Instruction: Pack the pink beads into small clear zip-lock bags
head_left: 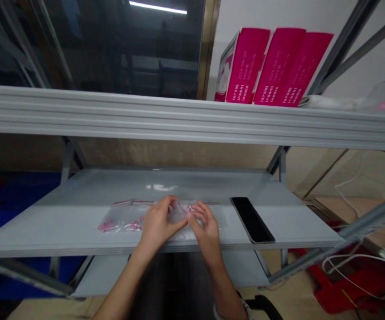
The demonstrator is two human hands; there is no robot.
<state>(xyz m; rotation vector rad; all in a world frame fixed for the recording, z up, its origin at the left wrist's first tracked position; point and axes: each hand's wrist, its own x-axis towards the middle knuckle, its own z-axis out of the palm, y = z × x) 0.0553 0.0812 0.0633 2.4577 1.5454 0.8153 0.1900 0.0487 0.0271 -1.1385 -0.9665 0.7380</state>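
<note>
Clear zip bags with red seal lines lie in a row on the grey shelf top. The left-hand zip bag [119, 213] has small pink pieces [107, 226] in it, and more pink pieces [134, 226] show beside my left hand. My left hand [159, 222] is closed on the edge of a clear zip bag [182, 233] in the middle, its thumb reaching toward the other hand. My right hand [207, 226] pinches the same bag near its red seal line. A tiny pink-and-white bit [190, 209] shows by the right fingers, too small to name.
A black phone [252, 220] lies to the right of my right hand. Above runs a metal shelf beam [179, 118] carrying several magenta boxes [248, 66]. Slanted metal frame bars [372, 218] stand at the right, with white cables [352, 275] and a red object [339, 289] below.
</note>
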